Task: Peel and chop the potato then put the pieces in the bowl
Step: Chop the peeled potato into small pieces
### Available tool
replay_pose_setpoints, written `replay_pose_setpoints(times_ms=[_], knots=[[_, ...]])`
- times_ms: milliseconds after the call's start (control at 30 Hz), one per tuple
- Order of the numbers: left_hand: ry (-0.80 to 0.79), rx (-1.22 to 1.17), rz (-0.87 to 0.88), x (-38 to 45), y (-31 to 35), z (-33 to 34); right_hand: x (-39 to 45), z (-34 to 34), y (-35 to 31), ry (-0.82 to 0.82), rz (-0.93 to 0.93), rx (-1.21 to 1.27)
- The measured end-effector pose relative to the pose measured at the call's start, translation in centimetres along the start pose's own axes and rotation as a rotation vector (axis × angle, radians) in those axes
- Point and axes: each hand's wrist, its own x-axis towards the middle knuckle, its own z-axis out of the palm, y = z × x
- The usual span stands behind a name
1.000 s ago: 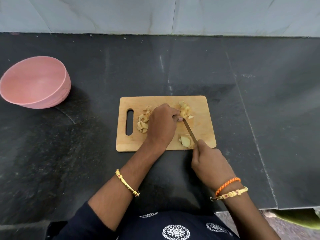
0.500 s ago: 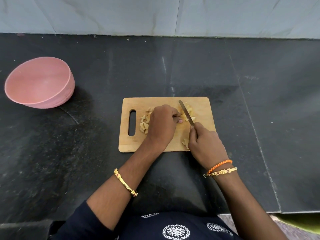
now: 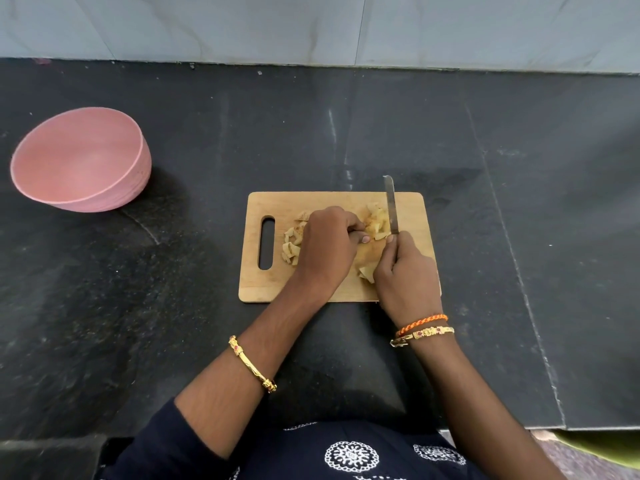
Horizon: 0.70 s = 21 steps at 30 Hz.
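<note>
A wooden cutting board (image 3: pixel 270 285) lies on the black counter. Pale potato pieces sit on it in three small heaps: left (image 3: pixel 292 242), upper right (image 3: pixel 377 220) and near my right hand (image 3: pixel 366 271). My left hand (image 3: pixel 329 247) rests curled on the board's middle, its fingertips bent down by the upper right heap; what is under it is hidden. My right hand (image 3: pixel 407 275) grips a knife (image 3: pixel 390 206), whose blade points away from me along the right of that heap. An empty pink bowl (image 3: pixel 45 188) stands at the far left.
The black stone counter (image 3: pixel 519 202) runs back to a pale tiled wall (image 3: pixel 311 26). Its front edge shows at the lower right (image 3: pixel 588 427). The bowl is well apart from the board, with bare counter between them.
My right hand has moved forward and right over the board, swinging the knife from a slant near the front to pointing straight away. My left hand has stayed in place.
</note>
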Motion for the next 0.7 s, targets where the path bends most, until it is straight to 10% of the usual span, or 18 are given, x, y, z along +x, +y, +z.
replay_pose_setpoints(times_ms=[700], knots=[[0.012, -0.024, -0.024, -0.1, 0.2, 0.1, -0.6, -2.1, 1.7, -0.183, -0.068, -0.294]])
